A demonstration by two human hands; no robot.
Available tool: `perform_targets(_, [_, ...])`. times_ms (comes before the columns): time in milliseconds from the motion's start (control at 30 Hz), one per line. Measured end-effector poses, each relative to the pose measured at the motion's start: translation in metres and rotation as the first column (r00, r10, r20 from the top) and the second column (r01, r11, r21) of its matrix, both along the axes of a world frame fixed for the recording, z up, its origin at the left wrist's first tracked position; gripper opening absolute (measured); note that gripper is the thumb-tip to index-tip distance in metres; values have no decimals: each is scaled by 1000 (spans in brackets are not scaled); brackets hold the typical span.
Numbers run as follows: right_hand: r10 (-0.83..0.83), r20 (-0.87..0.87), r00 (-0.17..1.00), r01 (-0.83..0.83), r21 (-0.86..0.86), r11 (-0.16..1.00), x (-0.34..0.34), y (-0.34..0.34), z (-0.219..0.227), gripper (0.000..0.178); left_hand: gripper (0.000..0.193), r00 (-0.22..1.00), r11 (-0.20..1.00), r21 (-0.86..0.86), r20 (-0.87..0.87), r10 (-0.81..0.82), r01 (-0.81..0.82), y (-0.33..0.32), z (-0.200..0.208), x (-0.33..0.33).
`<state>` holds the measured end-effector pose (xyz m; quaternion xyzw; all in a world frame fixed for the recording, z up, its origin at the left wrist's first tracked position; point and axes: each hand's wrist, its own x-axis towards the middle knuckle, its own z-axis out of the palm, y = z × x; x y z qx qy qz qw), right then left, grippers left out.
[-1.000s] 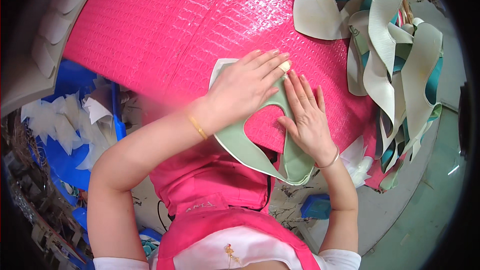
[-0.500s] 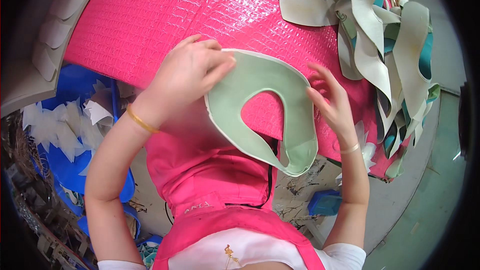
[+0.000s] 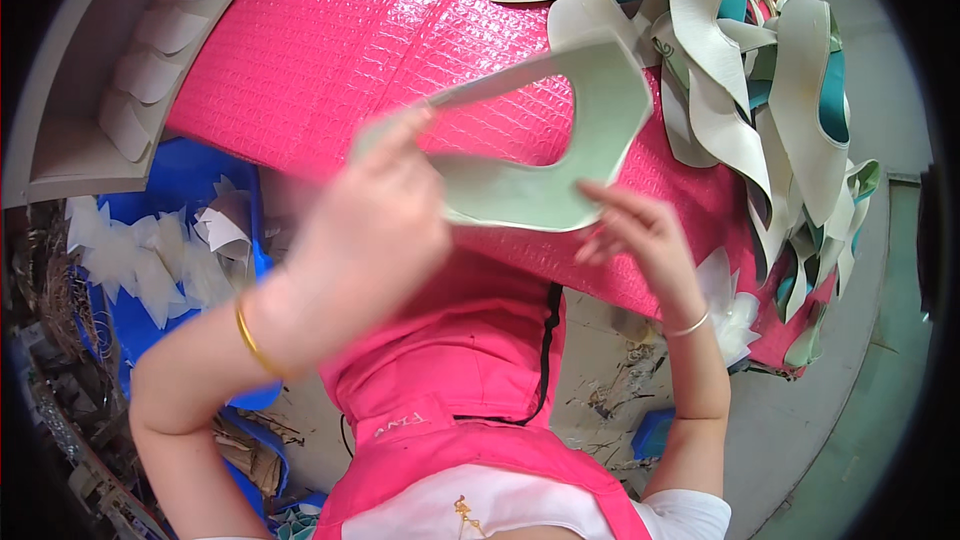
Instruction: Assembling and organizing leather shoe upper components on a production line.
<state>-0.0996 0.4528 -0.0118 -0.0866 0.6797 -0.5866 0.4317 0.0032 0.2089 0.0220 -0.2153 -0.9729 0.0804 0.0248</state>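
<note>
A shoe upper (image 3: 602, 105), pale green inside with a thin white rim, hangs over the pink table as a closed loop around a long opening. At its left end my left hand (image 3: 375, 215) pinches it between thumb and fingers; the hand is smeared by motion. Along the lower right edge, my right hand (image 3: 645, 235) has its fingers stretched out and apart. One fingertip is at the rim; whether it touches I cannot tell. The far side of the piece is turned away.
Textured pink sheeting (image 3: 320, 50) covers the table. White uppers (image 3: 805, 110) with teal and green linings are heaped at the right. At the left, a pale rack (image 3: 85, 185) holds curved white pieces, above a blue bin (image 3: 185, 165) with white scraps (image 3: 150, 260).
The upper has turned and tilted, its narrow joined end swinging from the lower right toward the left. My left hand has moved down; my right hand has lowered along the edge.
</note>
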Motion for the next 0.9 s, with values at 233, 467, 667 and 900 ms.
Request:
perform_targets(233, [321, -917, 234, -274, 255, 927, 21, -57, -36, 44, 36, 989, 971, 236, -139, 60, -26, -7, -88, 17])
perform_targets(467, [417, -894, 164, -288, 361, 887, 16, -48, -51, 36, 32, 996, 843, 534, -87, -16, 61, -39, -78, 40])
perform_targets(667, [242, -970, 32, -332, 218, 918, 10, -59, -55, 27, 21, 640, -405, 577, 768, -29, -710, 17, -93, 45])
perform_targets(900, [231, -910, 344, -278, 137, 951, 37, -67, -47, 27, 17, 703, -646, 458, 688, -177, -610, 35, -107, 40])
